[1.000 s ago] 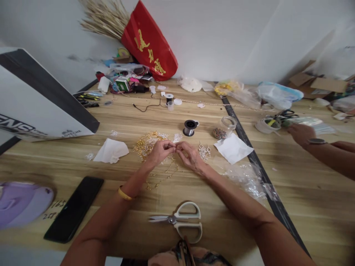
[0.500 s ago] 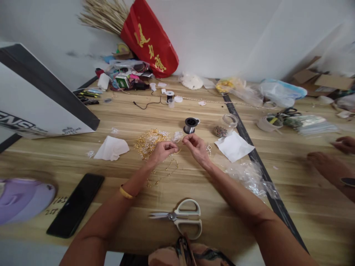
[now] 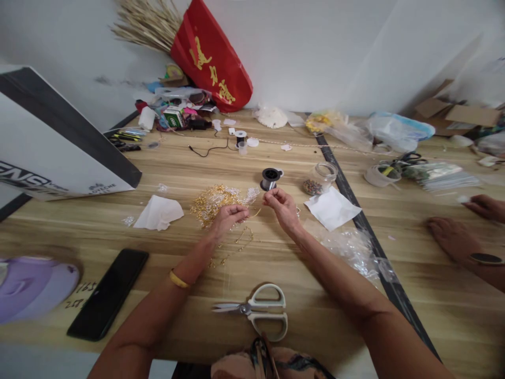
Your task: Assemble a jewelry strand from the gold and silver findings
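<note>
My left hand (image 3: 228,219) rests on the wooden table (image 3: 276,263) beside a heap of small gold and silver metal findings (image 3: 215,200). Its fingers are pinched on a thin gold piece (image 3: 255,213) that sticks out to the right. My right hand (image 3: 281,206) hovers just right of it, fingers pinched together on something too fine to make out. A spool of clear thread (image 3: 270,179) stands just beyond my right hand. A few loose gold chains (image 3: 236,245) lie below my left hand.
White-handled scissors (image 3: 256,310) lie near the front edge. A black phone (image 3: 108,292) lies at the left, a tissue (image 3: 158,212) and a white paper (image 3: 332,208) flank the work. A small jar of beads (image 3: 319,179) stands behind. Another person's hands (image 3: 457,237) rest at the right.
My hands have drawn apart; the right one rose toward the spool. The other person's hand left the scissors cup and came down onto the table at the right.
</note>
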`<state>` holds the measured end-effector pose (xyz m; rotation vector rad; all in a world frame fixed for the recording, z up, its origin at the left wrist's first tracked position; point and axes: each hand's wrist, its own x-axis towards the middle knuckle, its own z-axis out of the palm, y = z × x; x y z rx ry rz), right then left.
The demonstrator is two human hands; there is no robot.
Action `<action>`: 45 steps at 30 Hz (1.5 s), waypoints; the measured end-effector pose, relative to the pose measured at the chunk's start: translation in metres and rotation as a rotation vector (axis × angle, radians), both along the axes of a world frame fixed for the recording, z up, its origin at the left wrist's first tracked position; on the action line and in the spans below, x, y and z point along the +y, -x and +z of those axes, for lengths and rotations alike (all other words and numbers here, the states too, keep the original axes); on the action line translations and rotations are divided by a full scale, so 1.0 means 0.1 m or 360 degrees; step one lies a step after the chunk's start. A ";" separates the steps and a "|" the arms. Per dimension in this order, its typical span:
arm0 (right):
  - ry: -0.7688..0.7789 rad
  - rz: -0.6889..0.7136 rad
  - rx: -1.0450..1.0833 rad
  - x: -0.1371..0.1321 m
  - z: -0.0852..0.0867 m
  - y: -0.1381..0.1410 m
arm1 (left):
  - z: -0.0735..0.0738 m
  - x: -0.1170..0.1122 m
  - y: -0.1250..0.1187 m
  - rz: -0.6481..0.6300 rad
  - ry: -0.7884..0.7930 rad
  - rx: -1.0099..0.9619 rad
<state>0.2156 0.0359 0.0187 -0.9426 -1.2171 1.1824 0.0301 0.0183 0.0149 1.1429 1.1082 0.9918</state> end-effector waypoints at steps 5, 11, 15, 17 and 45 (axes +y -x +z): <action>0.0002 0.0000 -0.0153 0.01 0.02 -0.01 | -0.02 -0.02 0.02 0.0069 0.0029 -0.0104; -0.0149 -0.0030 -0.0468 -0.01 0.04 -0.02 | -0.02 -0.04 0.04 0.0093 0.0041 -0.0097; -0.0374 -0.0125 -0.0733 -0.04 0.07 -0.01 | -0.06 -0.03 0.06 0.0111 0.0024 -0.0091; -0.0475 -0.0111 -0.0851 -0.06 0.08 0.00 | -0.08 -0.02 0.07 0.0124 0.0010 -0.0088; 0.0150 0.0404 -0.0212 -0.07 0.07 0.05 | -0.09 -0.07 0.10 0.0158 -0.0072 -0.0036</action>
